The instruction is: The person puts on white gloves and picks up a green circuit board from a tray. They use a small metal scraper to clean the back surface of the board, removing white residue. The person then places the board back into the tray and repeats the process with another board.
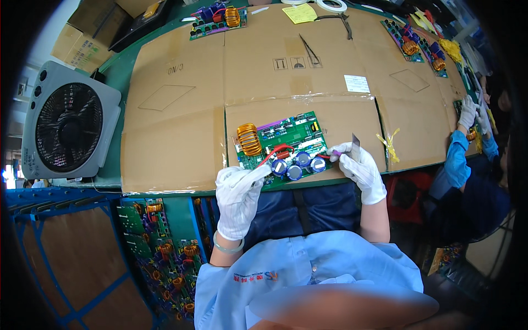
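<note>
A green circuit board (300, 129) lies on the cardboard in front of me, with a copper-coloured wire coil (249, 139) at its left and several blue capacitors (295, 172) along its near edge. My left hand (238, 192), in a white glove, closes at the board's near left corner; its thumb is partly hidden. A red wire (275, 152) arches over the board toward it. Beside the right edge, my gloved right hand (360, 169) grips a thin, flat grey blade (356, 147) that points up. Something small and purple (337, 154) shows at its fingertips, close to a red wire end.
A grey fan (70, 126) stands at the left. Other boards lie at the back (220, 21) and far right (410, 44). Tweezers (309, 49) and tape rolls (331, 5) rest toward the back. At the right, a co-worker's gloved hands (467, 111) handle a board. More boards (165, 253) fill a rack below left.
</note>
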`<action>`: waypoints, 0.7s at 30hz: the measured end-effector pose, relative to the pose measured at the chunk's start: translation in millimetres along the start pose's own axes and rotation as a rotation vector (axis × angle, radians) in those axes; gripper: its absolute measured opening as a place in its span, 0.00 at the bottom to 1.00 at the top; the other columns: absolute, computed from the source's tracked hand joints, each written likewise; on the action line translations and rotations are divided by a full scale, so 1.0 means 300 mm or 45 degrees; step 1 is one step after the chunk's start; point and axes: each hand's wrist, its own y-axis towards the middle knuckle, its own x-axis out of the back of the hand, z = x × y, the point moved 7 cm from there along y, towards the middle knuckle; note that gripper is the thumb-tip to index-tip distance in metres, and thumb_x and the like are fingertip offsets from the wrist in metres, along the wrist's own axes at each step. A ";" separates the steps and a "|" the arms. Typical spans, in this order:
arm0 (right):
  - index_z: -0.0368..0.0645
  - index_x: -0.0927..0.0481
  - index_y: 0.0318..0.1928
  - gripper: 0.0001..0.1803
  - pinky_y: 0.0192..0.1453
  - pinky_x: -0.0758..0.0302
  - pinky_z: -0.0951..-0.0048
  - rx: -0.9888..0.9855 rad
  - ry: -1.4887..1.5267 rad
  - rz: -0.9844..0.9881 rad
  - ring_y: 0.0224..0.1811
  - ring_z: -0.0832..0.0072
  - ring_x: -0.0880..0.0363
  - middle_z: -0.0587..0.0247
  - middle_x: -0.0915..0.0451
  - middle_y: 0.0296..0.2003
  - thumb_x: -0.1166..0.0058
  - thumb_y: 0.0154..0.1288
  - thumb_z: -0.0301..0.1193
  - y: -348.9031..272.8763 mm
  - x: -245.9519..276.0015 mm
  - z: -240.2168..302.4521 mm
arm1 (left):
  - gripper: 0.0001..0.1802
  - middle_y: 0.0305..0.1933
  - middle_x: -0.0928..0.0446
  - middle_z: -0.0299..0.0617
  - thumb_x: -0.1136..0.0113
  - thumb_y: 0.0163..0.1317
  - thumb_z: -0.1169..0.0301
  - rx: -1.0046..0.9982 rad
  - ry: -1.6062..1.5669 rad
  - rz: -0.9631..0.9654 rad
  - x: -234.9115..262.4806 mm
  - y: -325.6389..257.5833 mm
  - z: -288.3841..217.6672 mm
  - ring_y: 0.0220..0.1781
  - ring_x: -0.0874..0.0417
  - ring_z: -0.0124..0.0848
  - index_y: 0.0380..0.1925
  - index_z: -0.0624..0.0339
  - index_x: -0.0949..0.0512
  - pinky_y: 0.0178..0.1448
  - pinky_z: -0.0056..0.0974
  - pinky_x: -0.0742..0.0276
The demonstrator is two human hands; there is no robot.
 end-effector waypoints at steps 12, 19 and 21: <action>0.32 0.16 0.40 0.09 0.57 0.27 0.65 0.347 -0.178 0.124 0.49 0.63 0.20 0.49 0.18 0.44 0.40 0.60 0.24 -0.026 -0.002 0.035 | 0.10 0.31 0.18 0.37 0.33 0.60 0.69 0.127 -0.007 0.063 -0.042 -0.067 0.020 0.35 0.21 0.36 0.41 0.56 0.12 0.49 0.40 0.29; 0.33 0.16 0.34 0.10 0.52 0.29 0.68 0.342 -0.200 0.065 0.47 0.64 0.21 0.45 0.17 0.46 0.43 0.57 0.28 -0.030 0.028 0.009 | 0.09 0.31 0.17 0.39 0.33 0.60 0.68 0.107 -0.001 0.076 -0.042 -0.072 0.037 0.34 0.20 0.38 0.41 0.54 0.12 0.47 0.40 0.28; 0.34 0.16 0.34 0.09 0.51 0.29 0.70 0.265 -0.177 0.043 0.46 0.66 0.21 0.46 0.17 0.46 0.44 0.57 0.28 -0.028 0.026 -0.008 | 0.09 0.31 0.16 0.39 0.33 0.61 0.69 0.122 0.014 0.096 -0.034 -0.076 0.037 0.34 0.19 0.38 0.41 0.54 0.12 0.47 0.40 0.27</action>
